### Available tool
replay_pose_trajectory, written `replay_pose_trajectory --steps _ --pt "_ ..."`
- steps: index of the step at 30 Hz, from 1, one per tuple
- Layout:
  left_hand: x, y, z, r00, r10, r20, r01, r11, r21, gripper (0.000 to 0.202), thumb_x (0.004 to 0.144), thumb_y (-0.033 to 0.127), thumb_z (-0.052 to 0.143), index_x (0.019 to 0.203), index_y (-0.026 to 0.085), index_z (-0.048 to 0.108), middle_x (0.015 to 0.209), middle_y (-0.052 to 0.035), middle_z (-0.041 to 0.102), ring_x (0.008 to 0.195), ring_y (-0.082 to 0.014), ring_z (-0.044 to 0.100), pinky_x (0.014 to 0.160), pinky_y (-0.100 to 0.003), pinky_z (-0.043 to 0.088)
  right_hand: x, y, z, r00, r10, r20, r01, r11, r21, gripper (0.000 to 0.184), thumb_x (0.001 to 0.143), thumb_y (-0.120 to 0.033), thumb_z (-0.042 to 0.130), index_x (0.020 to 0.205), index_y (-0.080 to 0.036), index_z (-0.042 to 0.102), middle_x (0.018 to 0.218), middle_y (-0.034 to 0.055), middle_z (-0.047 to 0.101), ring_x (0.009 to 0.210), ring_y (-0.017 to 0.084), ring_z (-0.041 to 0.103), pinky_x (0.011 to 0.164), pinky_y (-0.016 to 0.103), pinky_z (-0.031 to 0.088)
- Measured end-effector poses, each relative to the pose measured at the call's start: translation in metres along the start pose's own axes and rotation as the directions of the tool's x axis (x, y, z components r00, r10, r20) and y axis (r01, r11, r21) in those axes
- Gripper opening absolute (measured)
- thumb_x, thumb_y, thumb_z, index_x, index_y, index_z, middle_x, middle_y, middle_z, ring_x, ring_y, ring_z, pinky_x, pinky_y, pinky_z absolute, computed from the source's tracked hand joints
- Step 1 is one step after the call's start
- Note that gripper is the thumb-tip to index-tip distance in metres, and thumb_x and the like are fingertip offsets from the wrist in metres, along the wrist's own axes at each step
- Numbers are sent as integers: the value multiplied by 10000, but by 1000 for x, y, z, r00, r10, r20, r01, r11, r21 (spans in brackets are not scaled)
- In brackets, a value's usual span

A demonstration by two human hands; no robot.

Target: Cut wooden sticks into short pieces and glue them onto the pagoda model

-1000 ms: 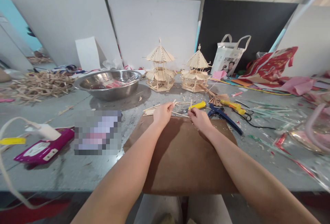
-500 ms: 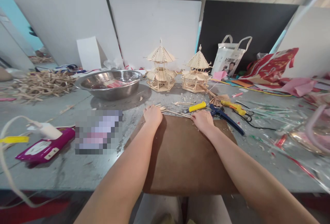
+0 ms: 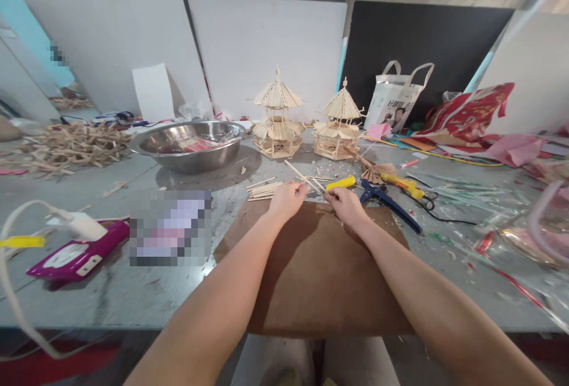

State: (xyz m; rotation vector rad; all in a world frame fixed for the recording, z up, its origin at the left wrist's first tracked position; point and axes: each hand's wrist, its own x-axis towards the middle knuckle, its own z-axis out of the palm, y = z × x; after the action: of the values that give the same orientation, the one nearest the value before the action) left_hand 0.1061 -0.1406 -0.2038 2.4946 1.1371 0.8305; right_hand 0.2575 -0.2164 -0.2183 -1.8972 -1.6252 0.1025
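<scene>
Two thin wooden sticks (image 3: pixel 294 168) slant up and left from the pinched fingertips of my right hand (image 3: pixel 349 207), over the far edge of a brown board (image 3: pixel 320 267). Curled fingers of my left hand (image 3: pixel 287 201) close at the middle of these sticks; its exact grip is partly hidden. Left of that hand lies a small pile of short wooden sticks (image 3: pixel 262 190). A yellow utility knife (image 3: pixel 341 182) rests just beyond my right hand, and a dark blue hand cutter (image 3: pixel 391 203) lies to its right.
Two stick-built pagodas (image 3: pixel 278 131) stand at the back beside a steel basin (image 3: pixel 191 163). A phone (image 3: pixel 173 226) and a purple power strip (image 3: pixel 80 252) lie left. On the right are a yellow-handled tool (image 3: pixel 404 185), its cord and clear plastic strips (image 3: pixel 466 193).
My left hand has left the small stick pile and moved right, close to my right hand. The sticks at my right hand now point up at a steeper slant.
</scene>
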Motion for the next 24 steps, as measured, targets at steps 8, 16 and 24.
replay_pose_trajectory --steps 8,16,24 --pt "0 0 11 986 -11 165 90 873 -479 357 699 433 460 648 109 600 490 11 520 479 -89 470 481 -191 355 -1 1 13 983 38 182 -128 849 513 398 630 -431 532 817 -107 667 549 -13 521 500 86 412 504 219 308" --pt "-3 13 2 987 -3 161 100 793 -601 325 672 419 506 581 114 570 492 14 523 486 -81 474 505 -193 384 -5 -7 5 957 -14 291 -173 778 604 444 612 -404 548 897 -80 652 420 -48 418 401 52 312 437 212 255" --pt "-5 21 1 991 0 136 89 755 -649 305 653 398 539 711 111 625 571 -1 567 487 -74 467 496 -193 397 -4 -1 14 946 -26 322 -174 798 576 302 598 -347 562 723 -94 670 427 -36 436 410 58 343 436 205 277"
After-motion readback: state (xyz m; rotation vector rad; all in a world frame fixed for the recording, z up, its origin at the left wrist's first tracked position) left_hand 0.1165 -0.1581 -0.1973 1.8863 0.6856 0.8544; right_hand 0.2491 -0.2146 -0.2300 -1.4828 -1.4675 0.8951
